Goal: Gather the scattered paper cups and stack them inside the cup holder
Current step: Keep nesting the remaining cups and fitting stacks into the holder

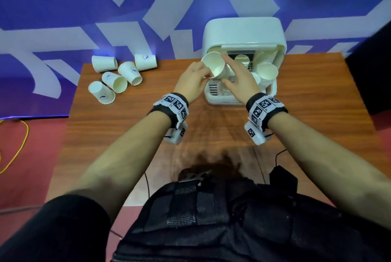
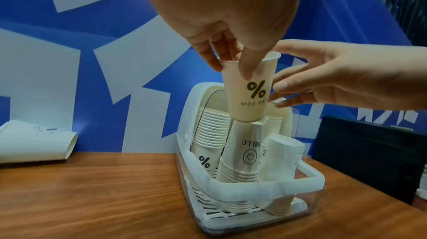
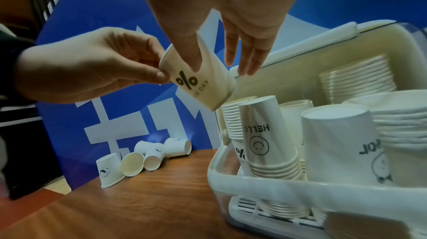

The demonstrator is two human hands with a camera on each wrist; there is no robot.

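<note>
My left hand (image 1: 208, 73) pinches the rim of a cream paper cup (image 1: 214, 67) marked "% NICE DAY" (image 2: 248, 89) and holds it tilted just above the white cup holder (image 1: 243, 28), whose lid stands open. My right hand (image 1: 227, 69) is beside the cup with straight, spread fingers (image 3: 251, 60) and its thumb against the cup's wall (image 3: 203, 82). Inside the holder (image 2: 300, 179) stand several cup stacks, among them an upside-down "HELLO" stack (image 3: 265, 133) right under the held cup. Several loose cups (image 1: 120, 75) lie at the table's far left corner.
The wooden table (image 1: 127, 134) has a blue-and-white patterned wall right behind it. A dark box (image 1: 372, 71) stands at the right edge beside the holder. A yellow cable (image 1: 21, 139) lies on the red floor to the left.
</note>
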